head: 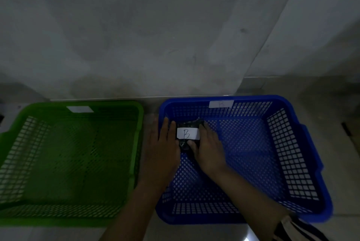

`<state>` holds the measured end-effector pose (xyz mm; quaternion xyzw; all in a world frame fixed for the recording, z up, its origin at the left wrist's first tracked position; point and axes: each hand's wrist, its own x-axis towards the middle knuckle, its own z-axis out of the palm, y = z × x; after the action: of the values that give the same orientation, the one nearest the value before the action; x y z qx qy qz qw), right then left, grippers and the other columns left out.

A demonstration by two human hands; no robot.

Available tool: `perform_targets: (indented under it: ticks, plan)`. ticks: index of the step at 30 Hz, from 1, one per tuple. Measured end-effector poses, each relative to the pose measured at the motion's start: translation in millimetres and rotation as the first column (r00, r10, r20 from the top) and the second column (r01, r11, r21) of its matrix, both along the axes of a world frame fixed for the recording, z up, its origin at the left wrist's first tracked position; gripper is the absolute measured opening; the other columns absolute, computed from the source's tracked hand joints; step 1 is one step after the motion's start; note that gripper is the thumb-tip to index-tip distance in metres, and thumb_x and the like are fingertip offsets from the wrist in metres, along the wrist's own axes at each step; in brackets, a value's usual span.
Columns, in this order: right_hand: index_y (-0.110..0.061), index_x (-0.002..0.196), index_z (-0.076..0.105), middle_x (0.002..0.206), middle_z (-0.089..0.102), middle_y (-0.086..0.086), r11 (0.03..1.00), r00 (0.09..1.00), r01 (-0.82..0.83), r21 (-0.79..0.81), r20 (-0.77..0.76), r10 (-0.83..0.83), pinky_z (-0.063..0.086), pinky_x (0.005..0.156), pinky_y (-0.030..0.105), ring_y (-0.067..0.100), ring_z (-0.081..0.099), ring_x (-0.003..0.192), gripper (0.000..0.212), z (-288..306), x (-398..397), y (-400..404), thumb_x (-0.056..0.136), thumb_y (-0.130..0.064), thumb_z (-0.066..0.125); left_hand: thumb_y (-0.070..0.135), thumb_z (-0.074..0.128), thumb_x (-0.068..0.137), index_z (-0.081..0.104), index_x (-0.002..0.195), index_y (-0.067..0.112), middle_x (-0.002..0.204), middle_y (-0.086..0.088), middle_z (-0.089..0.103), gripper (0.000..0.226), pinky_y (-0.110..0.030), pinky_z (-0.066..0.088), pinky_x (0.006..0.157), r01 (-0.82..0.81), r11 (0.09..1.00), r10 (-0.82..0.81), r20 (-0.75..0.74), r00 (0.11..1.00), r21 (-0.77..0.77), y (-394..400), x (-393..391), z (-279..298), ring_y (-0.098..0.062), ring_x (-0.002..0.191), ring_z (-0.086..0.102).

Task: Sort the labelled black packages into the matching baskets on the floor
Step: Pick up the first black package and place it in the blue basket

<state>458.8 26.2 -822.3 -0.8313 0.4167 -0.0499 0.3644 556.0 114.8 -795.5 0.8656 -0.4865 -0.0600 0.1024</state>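
Note:
A black package (190, 125) with a white label marked "B" sits in the far left corner of the blue basket (303, 143). My left hand (162, 145) presses against its left side and my right hand (208, 149) grips its right side and front. Both hands are inside the blue basket, holding the package low over the mesh floor. The blue basket carries a white tag (221, 103) on its far wall. The green basket (136, 143) stands to the left with a white tag (79, 109) on its far rim, and nothing shows inside it.
The two baskets stand side by side on a pale floor, against a grey wall (136, 36). A wall corner runs down at the right, and a narrow gap separates the baskets. A striped sleeve (298, 229) shows at the bottom right.

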Motion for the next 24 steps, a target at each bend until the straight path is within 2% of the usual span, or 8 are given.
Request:
perform_targets:
  ticks: [3,6,11,15,18,24]
  plan:
    - [-0.01,0.141,0.013,0.156,0.005,0.012,0.995,0.997,-0.077,-0.058,0.02,0.079,0.004,0.116,0.033,0.025,0.007,0.144,0.059,0.9,4.3,0.9,0.094,-0.026,0.044,0.029,0.029,0.085,0.043,0.128,0.0,0.133,-0.023,0.051,0.054,-0.055,0.038,0.095,-0.009,1.0,0.008,-0.022,1.0,-0.019,0.6,0.2,2.0,-0.048,0.124,0.041]
    - [-0.009,0.142,0.006,0.155,-0.002,0.014,0.982,0.983,-0.182,-0.054,-0.024,0.181,-0.003,0.113,0.028,0.026,-0.002,0.144,0.053,-1.4,5.2,0.8,0.097,-0.022,0.032,0.03,0.029,0.085,0.043,0.129,0.002,0.135,-0.023,0.048,0.054,-0.057,0.037,0.095,0.005,0.999,-0.007,-0.036,0.999,-0.037,0.9,0.0,3.4,-0.048,0.127,0.036]
    - [-0.01,0.142,0.004,0.156,-0.002,0.013,0.973,0.966,-0.232,-0.01,-0.122,0.229,0.005,0.117,0.033,0.025,-0.001,0.144,0.054,4.2,7.6,-7.3,0.098,-0.025,0.03,0.03,0.029,0.086,0.044,0.128,0.003,0.134,-0.024,0.05,0.053,-0.06,0.043,0.091,0.025,1.0,-0.025,-0.035,0.999,-0.008,1.1,-0.4,7.6,-0.049,0.126,0.037]
    - [-0.01,0.142,0.01,0.156,0.003,0.012,0.971,0.973,-0.22,0.094,-0.047,0.225,0.008,0.117,0.032,0.024,0.004,0.144,0.055,17.1,5.2,-14.6,0.096,-0.023,0.038,0.029,0.03,0.086,0.044,0.127,0.004,0.132,-0.023,0.051,0.05,-0.061,0.043,0.091,0.04,0.999,-0.04,-0.014,0.999,-0.012,2.3,-0.2,10.5,-0.042,0.129,0.034]
    - [-0.01,0.141,0.015,0.156,0.007,0.01,0.98,0.982,-0.188,0.061,-0.002,0.188,0.007,0.116,0.031,0.023,0.006,0.144,0.053,21.5,-3.9,-17.0,0.096,-0.024,0.039,0.032,0.03,0.085,0.049,0.124,0.007,0.129,-0.02,0.056,0.051,-0.062,0.046,0.085,0.035,0.996,-0.037,0.033,0.999,0.081,2.0,-0.5,11.7,-0.044,0.122,0.045]
    - [-0.015,0.142,0.013,0.156,0.004,0.01,0.979,0.953,-0.193,0.068,-0.223,0.204,0.006,0.118,0.038,0.025,0.0,0.144,0.056,73.7,-32.7,-25.0,0.095,-0.03,0.039,0.034,0.033,0.083,0.057,0.117,0.008,0.123,-0.02,0.06,0.05,-0.062,0.048,0.081,0.036,0.969,-0.045,0.033,0.998,0.245,6.2,-3.4,63.0,-0.042,0.114,0.054]
